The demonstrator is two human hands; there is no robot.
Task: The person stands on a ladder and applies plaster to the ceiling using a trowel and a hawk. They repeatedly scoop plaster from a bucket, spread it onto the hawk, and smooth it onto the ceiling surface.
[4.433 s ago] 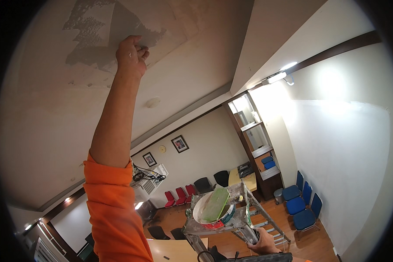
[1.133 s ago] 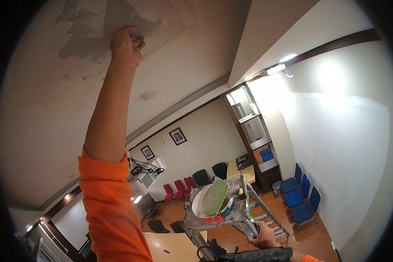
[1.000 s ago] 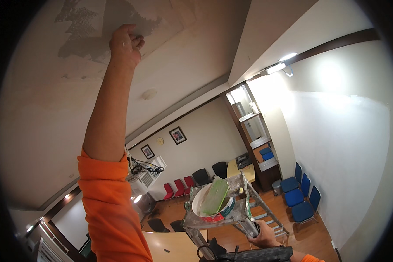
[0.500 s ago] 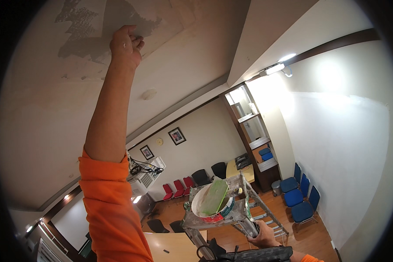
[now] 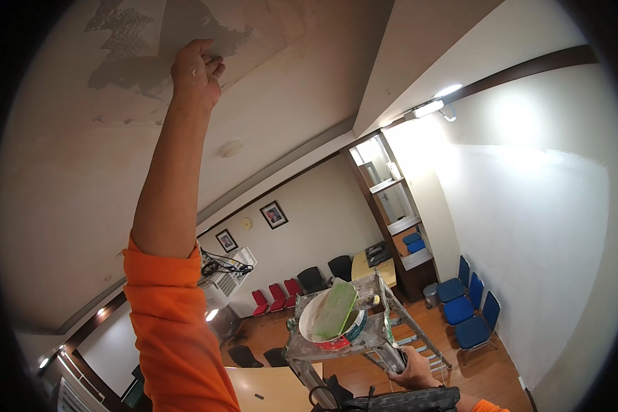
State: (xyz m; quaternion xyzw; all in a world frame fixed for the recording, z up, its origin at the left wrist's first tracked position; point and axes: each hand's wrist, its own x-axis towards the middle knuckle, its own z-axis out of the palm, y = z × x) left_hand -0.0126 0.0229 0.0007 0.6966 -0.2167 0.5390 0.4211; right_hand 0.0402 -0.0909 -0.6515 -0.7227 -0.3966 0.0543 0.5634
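Observation:
My left hand (image 5: 198, 74) is raised to the ceiling (image 5: 75, 147), its fingers curled beside a grey patch of filler (image 5: 127, 74). Whatever those fingers hold is hidden behind the hand. Low on the right, my right hand (image 5: 415, 371) is closed round the upper frame of a stepladder (image 5: 305, 350). On the ladder's stained top sits a white round tub (image 5: 310, 317) with a red and green lower band. A flat green board (image 5: 338, 312), smeared with pale residue, lies tilted across the tub's opening.
A projector (image 5: 230, 278) with dangling black cables hangs beyond my left forearm. Below are a light wooden table (image 5: 247, 388), blue chairs (image 5: 472, 332) by the right wall and red chairs (image 5: 276, 295) along the far wall. A dark shelf unit (image 5: 395, 206) stands near the corner.
The room has shifted slightly leftward in view. My left hand stays by the grey patch with nearly the same pose, and my right hand keeps its grip on the ladder.

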